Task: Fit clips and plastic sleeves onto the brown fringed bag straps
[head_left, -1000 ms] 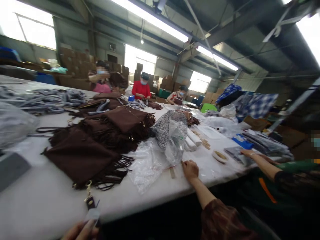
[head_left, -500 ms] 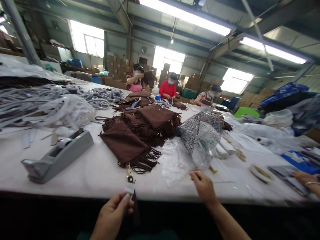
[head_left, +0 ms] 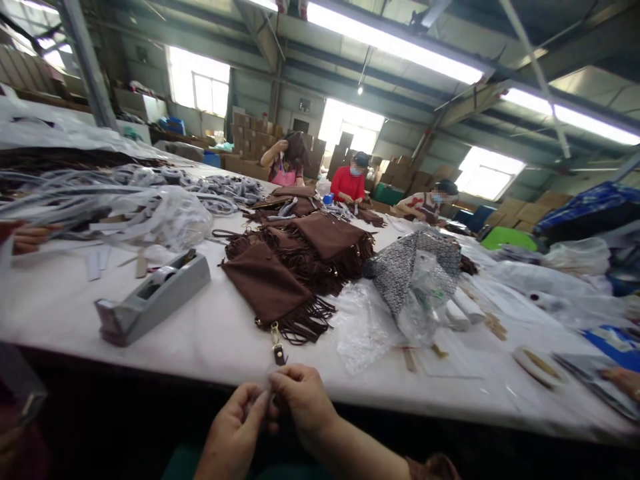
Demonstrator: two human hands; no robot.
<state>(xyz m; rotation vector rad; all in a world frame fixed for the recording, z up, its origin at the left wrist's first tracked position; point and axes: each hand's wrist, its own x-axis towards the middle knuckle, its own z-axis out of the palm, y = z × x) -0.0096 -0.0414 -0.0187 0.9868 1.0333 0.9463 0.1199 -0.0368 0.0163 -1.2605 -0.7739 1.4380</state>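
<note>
A brown fringed bag (head_left: 267,287) lies near the front edge of the table. From its corner a gold clasp joins a dark strap (head_left: 279,355) that runs down toward me. My left hand (head_left: 234,430) is closed in a pinch around this strap just beyond the table edge. My right hand (head_left: 304,400) meets it there, thumb and fingers pinched on the pale wrapping around the strap. The fingers hide most of the wrapping and the strap's lower part. More brown fringed bags (head_left: 327,235) are heaped behind the first one.
A grey tape dispenser (head_left: 155,300) stands at left, before piled grey-wrapped straps (head_left: 215,183). Clear plastic and a silvery bag (head_left: 417,267) lie right of the bags. A tape roll (head_left: 540,367) is farther right. Co-workers' hands (head_left: 33,237) show at both sides; several people sit across.
My right hand has moved left from the clear plastic to the strap beside my left hand. A co-worker's hand has appeared at the left. The view has shifted slightly.
</note>
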